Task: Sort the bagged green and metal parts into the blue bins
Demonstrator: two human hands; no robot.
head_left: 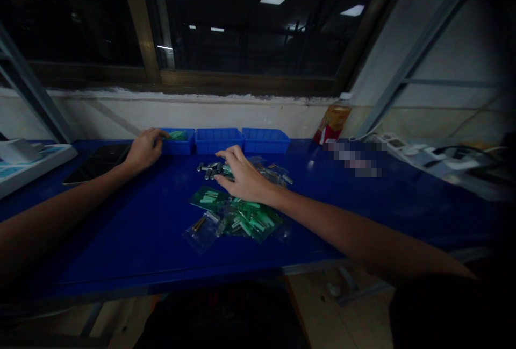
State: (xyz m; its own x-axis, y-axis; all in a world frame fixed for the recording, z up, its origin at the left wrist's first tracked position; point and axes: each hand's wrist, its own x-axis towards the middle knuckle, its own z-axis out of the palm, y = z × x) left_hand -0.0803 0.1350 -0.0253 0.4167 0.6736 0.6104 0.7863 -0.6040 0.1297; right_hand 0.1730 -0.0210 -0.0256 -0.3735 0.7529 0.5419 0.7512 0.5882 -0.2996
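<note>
My left hand (145, 147) reaches to the near left corner of the left blue bin (179, 148). Its index finger stretches over the rim beside a green packet (177, 135) in the bin, with the thumb apart from it; no grip on the packet shows. Over the middle of the table hovers my right hand (242, 174), thumb and index finger spread. Small metal parts (209, 169) lie just past its fingertips. Below the right wrist is a heap of green bags (253, 220) holding pale green pieces, and a clear bag (201, 229) with brass-coloured pins.
Two more blue bins, a middle one (219, 141) and a right one (266, 141), stand against the wall. A dark tablet-like device (99, 163) lies left. Power strips (427, 158) and a red-yellow package (332, 123) are at right. The blue table (133, 236) ends near my lap.
</note>
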